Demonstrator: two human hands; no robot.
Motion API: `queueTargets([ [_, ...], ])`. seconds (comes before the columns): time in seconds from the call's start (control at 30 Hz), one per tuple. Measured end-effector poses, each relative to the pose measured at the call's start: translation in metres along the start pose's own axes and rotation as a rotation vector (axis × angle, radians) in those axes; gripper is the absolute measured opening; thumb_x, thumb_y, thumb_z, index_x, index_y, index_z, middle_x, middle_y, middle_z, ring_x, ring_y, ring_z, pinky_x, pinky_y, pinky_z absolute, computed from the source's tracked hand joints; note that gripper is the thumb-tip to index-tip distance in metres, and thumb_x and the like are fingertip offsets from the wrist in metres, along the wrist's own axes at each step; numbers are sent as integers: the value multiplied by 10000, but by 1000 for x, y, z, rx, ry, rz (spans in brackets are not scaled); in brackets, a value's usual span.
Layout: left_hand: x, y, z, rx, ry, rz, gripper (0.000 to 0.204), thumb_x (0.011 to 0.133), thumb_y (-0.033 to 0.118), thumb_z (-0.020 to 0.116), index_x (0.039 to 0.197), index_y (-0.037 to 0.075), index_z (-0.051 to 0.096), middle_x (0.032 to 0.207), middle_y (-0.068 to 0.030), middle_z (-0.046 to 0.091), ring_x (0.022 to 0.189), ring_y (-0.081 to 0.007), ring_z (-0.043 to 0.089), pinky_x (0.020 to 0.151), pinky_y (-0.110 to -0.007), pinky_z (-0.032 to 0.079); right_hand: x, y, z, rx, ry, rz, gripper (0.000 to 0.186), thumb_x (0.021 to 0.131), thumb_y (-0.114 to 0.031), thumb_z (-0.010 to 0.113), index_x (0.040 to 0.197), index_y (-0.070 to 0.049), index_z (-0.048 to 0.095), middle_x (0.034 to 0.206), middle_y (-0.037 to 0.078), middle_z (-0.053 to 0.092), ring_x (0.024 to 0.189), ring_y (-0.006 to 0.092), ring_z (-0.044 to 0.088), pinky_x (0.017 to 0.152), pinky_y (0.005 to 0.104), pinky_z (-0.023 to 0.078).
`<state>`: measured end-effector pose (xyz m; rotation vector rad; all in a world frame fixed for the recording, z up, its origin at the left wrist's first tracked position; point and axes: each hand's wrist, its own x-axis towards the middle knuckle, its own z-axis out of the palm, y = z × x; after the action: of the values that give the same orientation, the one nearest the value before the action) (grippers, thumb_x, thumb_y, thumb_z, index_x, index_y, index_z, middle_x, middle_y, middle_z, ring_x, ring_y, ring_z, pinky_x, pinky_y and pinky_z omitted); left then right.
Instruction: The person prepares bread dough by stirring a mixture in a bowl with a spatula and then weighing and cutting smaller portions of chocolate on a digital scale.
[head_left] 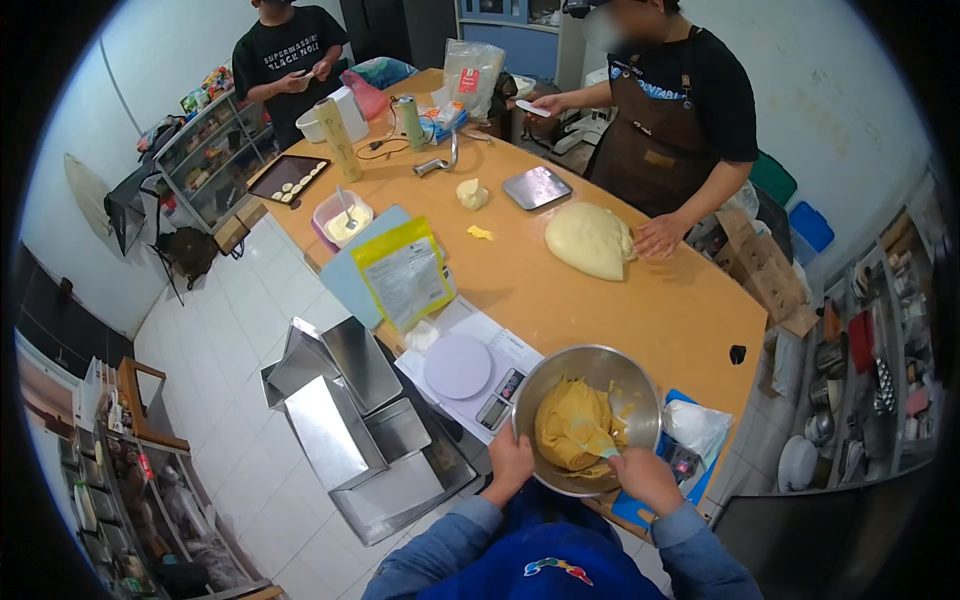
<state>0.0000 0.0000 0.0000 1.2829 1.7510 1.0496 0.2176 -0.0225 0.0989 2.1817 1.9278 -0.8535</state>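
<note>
The bowl (592, 366) sat at the lower centre-right of the frame, by the near edge of the table (690, 325), with a mound of yellow-brown paste (568, 420) inside. The left hand (511, 460) gripped the rim at its lower left; how far the fingers wrapped underneath could not be told. The right hand (645, 480) was closed around the handle of a pale spatula (598, 452), whose blade was in the paste.

The paste looked soft, thick and sticky, holding its folds and leaving smears on the wall, so it would probably drag on the blade. The bowl looked like thin, stiff metal, hard to break but smooth, and likely to slide or turn if greasy. Its rim seemed the best hold, on the side across from the stirring; the spatula seemed best held low on the handle, near the blade, where it would flex least.

As for writing, a yellow-and-silver pouch (403, 275) left of centre carried a printed panel, its lines too small to read. A clear bag (475, 75) at the upper centre bore a red label. Pale lettering crossed the black shirt (292, 60) at the upper left, and a many-coloured emblem (557, 571) marked the blue garment (500, 580) at the bottom edge.
</note>
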Motion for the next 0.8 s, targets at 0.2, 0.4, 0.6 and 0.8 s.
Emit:
queueTargets([
  [0.2,0,6,-11,-102,-60,15,396,774,38,490,1166,24,540,1018,-241,610,960,-406,584,817,-440,461,-11,16,-20,226,-100,-18,371,841,-340,602,821,28,642,766,237,621,744,386,614,665,435,468],
  [0.4,1,1,-9,-73,-58,41,398,774,46,498,1170,29,534,1027,-242,606,972,-407,576,827,-440,457,17,31,-18,406,-91,141,355,838,-309,592,802,43,631,736,240,606,738,390,607,663,443,469],
  [0.6,5,1,-14,-23,-127,-8,405,771,46,497,1175,40,536,1026,-251,600,967,-408,575,825,-444,458,57,36,-10,68,141,-26,342,840,-266,522,763,43,644,754,248,607,781,422,590,711,488,457],
  [0.8,8,6,-20,-41,-191,-25,426,754,48,509,1178,58,545,978,-246,615,916,-414,590,795,-446,472,99,34,-4,93,160,-94,347,836,-307,527,789,8,666,774,240,614,766,411,596,713,486,464],
])
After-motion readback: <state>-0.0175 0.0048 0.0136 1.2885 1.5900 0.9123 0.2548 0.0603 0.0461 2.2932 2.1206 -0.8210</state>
